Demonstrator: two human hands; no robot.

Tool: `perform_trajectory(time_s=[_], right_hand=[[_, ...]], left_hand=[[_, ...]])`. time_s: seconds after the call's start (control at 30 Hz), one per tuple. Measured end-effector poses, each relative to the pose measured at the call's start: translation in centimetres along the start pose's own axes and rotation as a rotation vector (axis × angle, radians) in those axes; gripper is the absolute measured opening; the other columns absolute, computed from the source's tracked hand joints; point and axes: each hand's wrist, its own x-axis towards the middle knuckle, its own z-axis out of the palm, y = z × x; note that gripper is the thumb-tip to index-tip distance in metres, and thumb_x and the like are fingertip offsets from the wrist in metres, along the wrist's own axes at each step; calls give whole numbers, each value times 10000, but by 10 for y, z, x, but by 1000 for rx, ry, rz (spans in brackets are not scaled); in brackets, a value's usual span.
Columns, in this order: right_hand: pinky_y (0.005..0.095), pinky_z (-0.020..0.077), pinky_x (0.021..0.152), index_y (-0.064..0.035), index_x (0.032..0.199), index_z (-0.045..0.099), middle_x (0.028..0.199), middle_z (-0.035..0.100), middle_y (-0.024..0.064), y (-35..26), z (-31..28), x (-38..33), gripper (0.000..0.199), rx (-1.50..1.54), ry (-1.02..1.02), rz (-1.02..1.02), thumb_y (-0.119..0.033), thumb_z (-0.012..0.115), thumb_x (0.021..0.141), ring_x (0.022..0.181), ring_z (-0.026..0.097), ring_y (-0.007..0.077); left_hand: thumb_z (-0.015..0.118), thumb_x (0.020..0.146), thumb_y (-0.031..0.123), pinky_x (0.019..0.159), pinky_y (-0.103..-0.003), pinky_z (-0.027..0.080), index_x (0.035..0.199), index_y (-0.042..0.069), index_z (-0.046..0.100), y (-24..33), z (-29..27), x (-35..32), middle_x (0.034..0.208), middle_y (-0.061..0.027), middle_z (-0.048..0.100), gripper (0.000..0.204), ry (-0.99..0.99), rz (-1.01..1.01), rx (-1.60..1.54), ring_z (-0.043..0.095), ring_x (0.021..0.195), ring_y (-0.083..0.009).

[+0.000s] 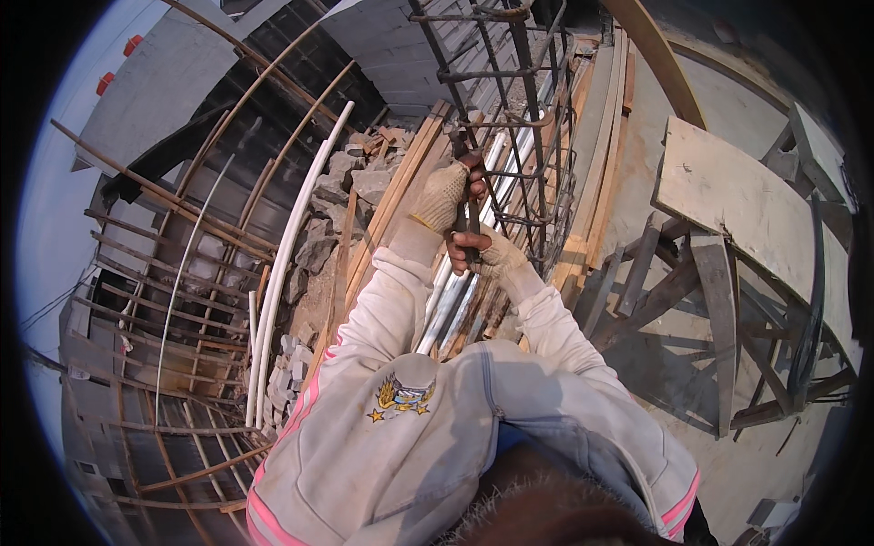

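Both my hands, in knitted cream gloves with bare fingertips, are closed around a pair of dark metal pincers [472, 217]. The upper grip is my left hand [443, 195], with its fingers wrapped near the tool's head. Lower down, the fingers of my right hand [484, 251] curl round the handles. Just right of and beyond the tool stands a rebar cage [537, 173] of dark upright bars joined by square ties. The tool's head is close to the cage's left side; I cannot tell whether it touches.
Long timber planks [596, 155] and shiny metal tubes [437, 314] lie below and beside the cage. Broken rubble [314, 241] and white pipes [289, 246] are at left, near a bamboo scaffold [196, 300]. A wooden trestle with a plywood top [728, 182] stands at right.
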Motion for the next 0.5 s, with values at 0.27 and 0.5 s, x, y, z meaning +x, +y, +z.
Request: perform_trajectory(time_s=[0.27,0.5], right_hand=[[334,518,812,10,1345,566,1036,687,100,43,-62,8,497,-743,488,-700,-354,635,1014,905,638,166],[335,515,807,2,1399,527,1064,676,129,-8,12,-62,486,-819,515,-476,-216,652,983,917,636,178]], left_hand=[[591,1040,267,683,-266,504,1289,46,587,-15,41,-39,975,-37,627,333,46,425,223,607,822,-121],[622,1045,318,725,-350,538,1269,-11,641,-18,40,-49,930,-138,701,398,130,695,565,670,811,-226]])
